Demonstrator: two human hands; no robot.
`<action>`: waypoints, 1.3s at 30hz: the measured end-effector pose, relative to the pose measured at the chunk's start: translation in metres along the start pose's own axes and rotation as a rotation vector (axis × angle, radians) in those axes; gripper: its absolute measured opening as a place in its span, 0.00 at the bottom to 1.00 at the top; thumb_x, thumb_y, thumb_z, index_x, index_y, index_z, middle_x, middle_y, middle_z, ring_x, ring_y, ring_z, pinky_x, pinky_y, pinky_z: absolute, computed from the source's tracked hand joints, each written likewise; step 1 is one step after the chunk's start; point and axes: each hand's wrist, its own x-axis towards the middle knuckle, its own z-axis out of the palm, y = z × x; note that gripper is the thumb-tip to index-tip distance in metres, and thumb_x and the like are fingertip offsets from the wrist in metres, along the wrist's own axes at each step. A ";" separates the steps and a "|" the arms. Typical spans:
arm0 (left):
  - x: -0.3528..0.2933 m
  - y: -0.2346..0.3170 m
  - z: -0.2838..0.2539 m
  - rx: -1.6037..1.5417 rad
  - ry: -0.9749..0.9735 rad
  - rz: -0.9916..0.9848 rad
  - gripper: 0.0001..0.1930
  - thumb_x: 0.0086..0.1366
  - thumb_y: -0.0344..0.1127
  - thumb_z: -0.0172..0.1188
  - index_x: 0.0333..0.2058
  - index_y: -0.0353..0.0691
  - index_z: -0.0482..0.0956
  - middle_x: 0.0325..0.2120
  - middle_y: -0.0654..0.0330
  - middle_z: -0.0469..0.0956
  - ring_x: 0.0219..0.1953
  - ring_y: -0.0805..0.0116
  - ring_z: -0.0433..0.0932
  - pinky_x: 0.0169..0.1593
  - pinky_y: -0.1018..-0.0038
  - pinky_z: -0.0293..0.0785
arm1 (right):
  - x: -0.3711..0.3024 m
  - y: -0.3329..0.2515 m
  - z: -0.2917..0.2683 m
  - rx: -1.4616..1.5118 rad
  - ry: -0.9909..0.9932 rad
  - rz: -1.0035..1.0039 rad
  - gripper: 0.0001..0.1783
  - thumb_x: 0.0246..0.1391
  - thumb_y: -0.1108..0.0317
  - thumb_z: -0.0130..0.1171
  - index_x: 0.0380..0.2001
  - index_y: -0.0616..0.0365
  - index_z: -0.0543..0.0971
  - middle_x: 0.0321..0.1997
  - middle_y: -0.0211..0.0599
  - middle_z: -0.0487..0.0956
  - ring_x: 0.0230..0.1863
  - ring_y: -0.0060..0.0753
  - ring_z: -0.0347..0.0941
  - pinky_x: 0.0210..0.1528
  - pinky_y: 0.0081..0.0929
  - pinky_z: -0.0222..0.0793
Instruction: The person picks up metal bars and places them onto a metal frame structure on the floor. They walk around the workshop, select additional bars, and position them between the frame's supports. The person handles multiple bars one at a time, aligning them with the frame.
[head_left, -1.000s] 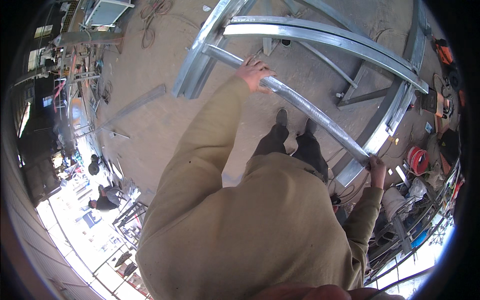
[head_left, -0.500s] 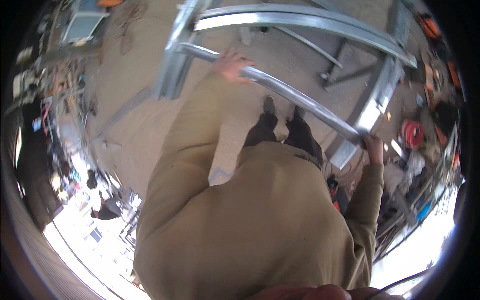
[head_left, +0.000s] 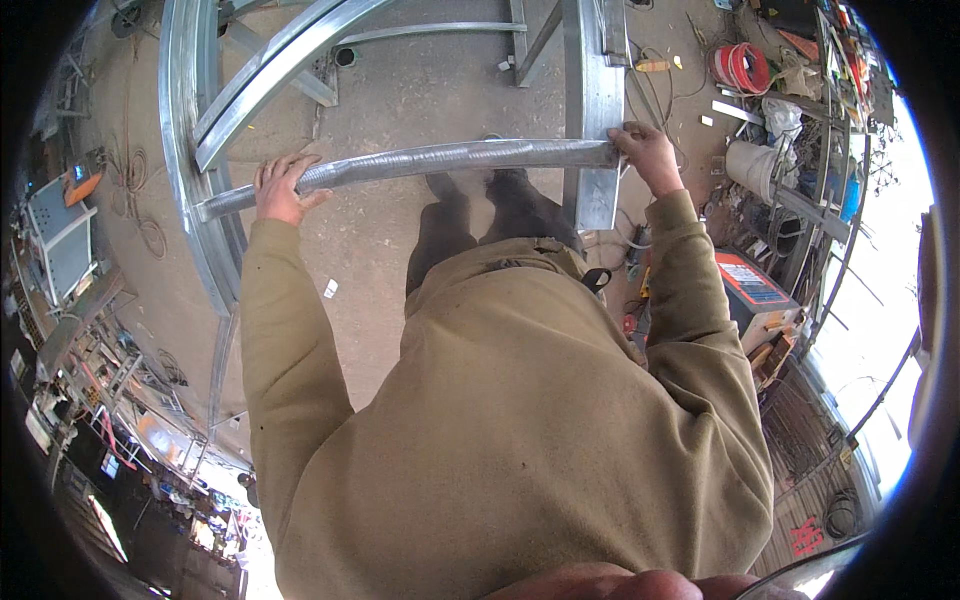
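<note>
A grey metal tube [head_left: 450,160] spans two upright-looking steel profiles, with its left end against the left profile [head_left: 185,130] and its right end lying across the right profile [head_left: 595,110]. My left hand [head_left: 285,190] is wrapped over the tube near its left end, thumb sticking out below. At the other end, my right hand [head_left: 648,158] pinches the tube's tip beside the outer edge of the right profile. Beyond the tube, a shiny steel crossbar [head_left: 275,85] slants up from the left profile.
To the right are a red coil [head_left: 740,68], a white bucket [head_left: 752,165] and an orange-and-grey machine box [head_left: 755,300]. Cables [head_left: 668,80] lie on the floor by the right profile. A grey metal panel [head_left: 62,238] stands at the far left.
My view has turned, and the tube now crosses it nearly level instead of slanting down to the right. My left hand sits closer to the tube's left end; my right hand stays at the right end.
</note>
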 end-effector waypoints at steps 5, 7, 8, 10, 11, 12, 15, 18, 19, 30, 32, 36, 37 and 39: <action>0.000 -0.003 0.001 -0.009 -0.008 -0.009 0.35 0.43 0.54 0.77 0.53 0.62 0.81 0.54 0.67 0.76 0.61 0.60 0.68 0.71 0.53 0.50 | 0.001 -0.011 -0.004 -0.088 -0.032 -0.043 0.25 0.51 0.54 0.68 0.43 0.67 0.84 0.33 0.44 0.85 0.34 0.31 0.82 0.40 0.29 0.77; 0.000 -0.002 0.001 -0.019 -0.010 -0.010 0.35 0.42 0.53 0.77 0.53 0.61 0.81 0.54 0.66 0.76 0.61 0.59 0.68 0.70 0.52 0.50 | -0.001 -0.018 -0.005 -0.137 -0.008 -0.063 0.25 0.51 0.54 0.67 0.43 0.67 0.84 0.35 0.46 0.86 0.37 0.37 0.83 0.42 0.33 0.77; 0.000 -0.002 0.000 -0.025 -0.002 -0.011 0.35 0.42 0.53 0.77 0.53 0.61 0.81 0.54 0.66 0.76 0.61 0.59 0.68 0.70 0.52 0.50 | -0.001 -0.022 -0.003 -0.184 0.010 -0.033 0.25 0.51 0.54 0.66 0.44 0.66 0.84 0.36 0.47 0.86 0.38 0.41 0.84 0.44 0.35 0.77; 0.000 -0.001 0.000 -0.038 0.008 -0.016 0.34 0.42 0.52 0.77 0.53 0.61 0.81 0.54 0.65 0.76 0.61 0.58 0.67 0.70 0.52 0.51 | 0.000 -0.030 -0.004 -0.377 0.026 -0.108 0.24 0.48 0.51 0.65 0.37 0.63 0.85 0.37 0.52 0.85 0.41 0.52 0.83 0.47 0.42 0.77; -0.001 -0.001 -0.001 -0.047 0.012 -0.012 0.34 0.42 0.52 0.78 0.53 0.61 0.81 0.54 0.65 0.76 0.61 0.58 0.67 0.70 0.52 0.50 | 0.001 -0.032 -0.003 -0.455 0.011 -0.093 0.24 0.47 0.51 0.64 0.36 0.62 0.85 0.37 0.53 0.84 0.41 0.54 0.82 0.48 0.44 0.76; -0.001 -0.001 -0.002 -0.056 0.005 -0.017 0.34 0.42 0.52 0.78 0.53 0.61 0.81 0.54 0.65 0.76 0.62 0.57 0.67 0.70 0.52 0.50 | 0.003 -0.033 -0.003 -0.530 0.018 -0.102 0.24 0.46 0.50 0.64 0.34 0.61 0.85 0.36 0.54 0.84 0.41 0.55 0.82 0.48 0.45 0.76; -0.001 0.001 -0.004 -0.067 -0.011 -0.028 0.35 0.41 0.49 0.79 0.52 0.61 0.81 0.54 0.65 0.76 0.62 0.59 0.67 0.71 0.53 0.50 | 0.007 -0.028 0.000 -0.555 0.083 -0.084 0.22 0.44 0.50 0.63 0.31 0.60 0.85 0.34 0.55 0.84 0.40 0.58 0.81 0.47 0.46 0.77; -0.001 0.003 -0.006 -0.076 -0.006 -0.029 0.34 0.41 0.48 0.79 0.52 0.60 0.81 0.53 0.66 0.76 0.62 0.59 0.67 0.71 0.53 0.49 | 0.009 -0.018 -0.007 -0.394 -0.001 -0.080 0.23 0.45 0.52 0.62 0.35 0.61 0.86 0.34 0.53 0.85 0.40 0.54 0.83 0.46 0.45 0.78; -0.001 0.004 -0.007 -0.078 0.001 -0.026 0.34 0.41 0.47 0.79 0.52 0.60 0.81 0.53 0.66 0.76 0.62 0.60 0.67 0.71 0.54 0.49 | 0.007 -0.015 -0.008 -0.278 -0.001 -0.063 0.23 0.45 0.52 0.62 0.36 0.62 0.86 0.34 0.52 0.85 0.40 0.52 0.83 0.46 0.44 0.78; -0.002 0.008 -0.015 -0.106 -0.006 -0.032 0.32 0.43 0.47 0.79 0.51 0.59 0.82 0.54 0.65 0.76 0.62 0.59 0.66 0.71 0.55 0.49 | -0.009 -0.050 0.011 -0.493 0.129 -0.091 0.38 0.49 0.42 0.67 0.52 0.64 0.78 0.43 0.54 0.84 0.48 0.53 0.81 0.51 0.44 0.75; -0.003 0.008 -0.015 -0.102 -0.008 -0.039 0.32 0.43 0.47 0.79 0.52 0.59 0.82 0.54 0.65 0.76 0.62 0.59 0.66 0.71 0.55 0.49 | -0.009 -0.052 0.007 -0.407 0.066 -0.053 0.40 0.49 0.41 0.66 0.51 0.67 0.77 0.42 0.58 0.83 0.48 0.56 0.81 0.52 0.45 0.75; -0.003 0.005 -0.013 -0.099 -0.002 -0.021 0.32 0.44 0.50 0.78 0.52 0.60 0.82 0.55 0.66 0.76 0.63 0.60 0.66 0.70 0.56 0.51 | -0.006 -0.050 0.010 -0.474 0.104 -0.038 0.42 0.48 0.37 0.65 0.51 0.66 0.77 0.45 0.58 0.83 0.50 0.57 0.80 0.52 0.45 0.75; -0.004 0.003 -0.013 -0.097 -0.015 -0.026 0.32 0.45 0.51 0.77 0.53 0.61 0.81 0.55 0.66 0.75 0.63 0.60 0.66 0.70 0.55 0.51 | -0.004 -0.049 0.012 -0.499 0.107 -0.061 0.42 0.48 0.35 0.65 0.51 0.65 0.77 0.46 0.59 0.82 0.51 0.58 0.79 0.52 0.47 0.74; -0.004 0.000 -0.011 -0.106 -0.021 -0.025 0.33 0.45 0.54 0.76 0.53 0.61 0.81 0.55 0.66 0.75 0.64 0.60 0.65 0.70 0.54 0.50 | 0.000 -0.044 0.015 -0.459 0.130 -0.074 0.40 0.49 0.35 0.65 0.50 0.62 0.78 0.45 0.56 0.83 0.50 0.57 0.80 0.52 0.45 0.74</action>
